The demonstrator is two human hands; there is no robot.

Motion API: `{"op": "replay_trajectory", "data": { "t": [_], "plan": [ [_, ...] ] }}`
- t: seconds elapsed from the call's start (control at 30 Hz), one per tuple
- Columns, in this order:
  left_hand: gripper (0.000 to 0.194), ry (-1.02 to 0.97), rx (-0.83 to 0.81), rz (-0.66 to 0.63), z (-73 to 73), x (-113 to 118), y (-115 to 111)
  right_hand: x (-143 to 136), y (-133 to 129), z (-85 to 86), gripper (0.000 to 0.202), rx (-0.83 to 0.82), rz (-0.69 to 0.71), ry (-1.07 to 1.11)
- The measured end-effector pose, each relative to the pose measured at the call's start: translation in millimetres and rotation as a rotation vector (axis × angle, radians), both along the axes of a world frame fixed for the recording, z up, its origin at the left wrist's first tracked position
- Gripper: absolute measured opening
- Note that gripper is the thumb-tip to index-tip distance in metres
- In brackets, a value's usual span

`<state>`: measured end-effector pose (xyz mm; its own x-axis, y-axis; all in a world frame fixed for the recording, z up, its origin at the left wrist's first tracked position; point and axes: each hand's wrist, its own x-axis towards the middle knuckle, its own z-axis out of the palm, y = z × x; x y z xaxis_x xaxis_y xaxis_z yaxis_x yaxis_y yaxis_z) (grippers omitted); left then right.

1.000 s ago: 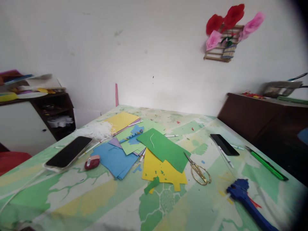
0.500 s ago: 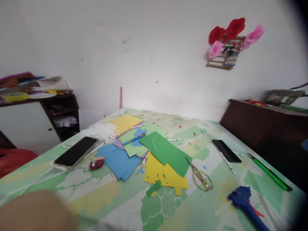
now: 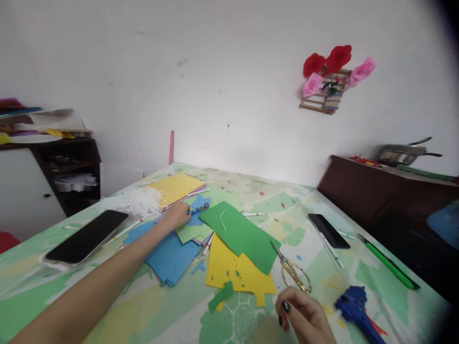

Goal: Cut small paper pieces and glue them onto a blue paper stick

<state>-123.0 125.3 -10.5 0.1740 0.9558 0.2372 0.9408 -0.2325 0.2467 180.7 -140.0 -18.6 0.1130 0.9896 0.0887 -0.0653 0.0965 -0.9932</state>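
My left hand (image 3: 177, 216) stretches across the table, its fingers closed around the near end of a blue patterned pencil (image 3: 199, 209). That pencil lies over a cut blue paper piece and light green paper (image 3: 190, 233). Blue sheets (image 3: 174, 260) are partly under my left forearm. Low in the view, my right hand (image 3: 301, 315) hovers with loosely curled fingers and nothing visible in them. Gold-handled scissors (image 3: 296, 274) lie just beyond it, their tips touching green paper (image 3: 240, 234). To its right is a blue glue gun (image 3: 355, 306).
A phone (image 3: 88, 238) lies at the left near white paper shreds (image 3: 134, 203). Yellow paper (image 3: 240, 272) with scraps is in the middle. On the right are a black flat object (image 3: 328, 230), a white stick (image 3: 333, 251) and a green cutter (image 3: 389, 265).
My left hand has moved from a blur at the lower left out to the pencil and closed on it. My right hand has come into view at the bottom. The view has shifted slightly.
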Motion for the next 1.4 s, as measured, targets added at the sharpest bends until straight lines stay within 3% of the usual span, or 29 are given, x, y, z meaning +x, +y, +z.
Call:
{"op": "replay_trajectory", "data": {
  "t": [0.07, 0.17, 0.33, 0.47, 0.57, 0.67, 0.8, 1.03, 1.4],
  "plan": [
    [0.015, -0.039, -0.002, 0.0, -2.0, -3.7, 0.6, -1.3, 12.5, 16.6, 0.025, 0.063, 0.007, 0.031],
    [0.021, -0.129, 0.003, -0.045, 7.1, -6.2, -0.5, -5.5, 47.0, 48.2, 0.014, 0.189, 0.051, 0.105],
    [0.031, -0.346, -0.004, -0.242, 47.9, 17.3, -11.3, -20.2, 145.3, 92.8, 0.011, 0.296, 0.142, 0.333],
    [0.029, -0.806, -0.121, -0.432, 79.6, 54.7, -23.6, -29.2, 215.9, 97.3, 0.013, 0.334, 0.145, 0.54],
    [0.026, -1.002, -0.275, -0.542, 84.5, 80.6, -25.8, -34.2, 242.2, 83.9, 0.033, 0.358, 0.208, 0.636],
    [0.025, -1.09, -0.297, -0.559, 72.3, 100.1, -21.8, -35.4, 249.3, 70.2, 0.053, 0.371, 0.36, 0.804],
    [0.029, -1.201, -0.255, -0.435, 48.3, 118.9, -20.5, -29.4, 248.2, 64.8, 0.066, 0.417, 0.53, 1.001],
    [0.033, -1.394, -0.174, -0.356, 27.0, 144.9, -35.6, -30.5, 247.7, 67.6, 0.068, 0.47, 0.523, 1.026],
    [0.037, -1.513, -0.183, -0.359, 22.4, 143.8, -32.7, -42.2, 245.8, 65.1, 0.068, 0.435, 0.522, 1.007]
  ]
}}
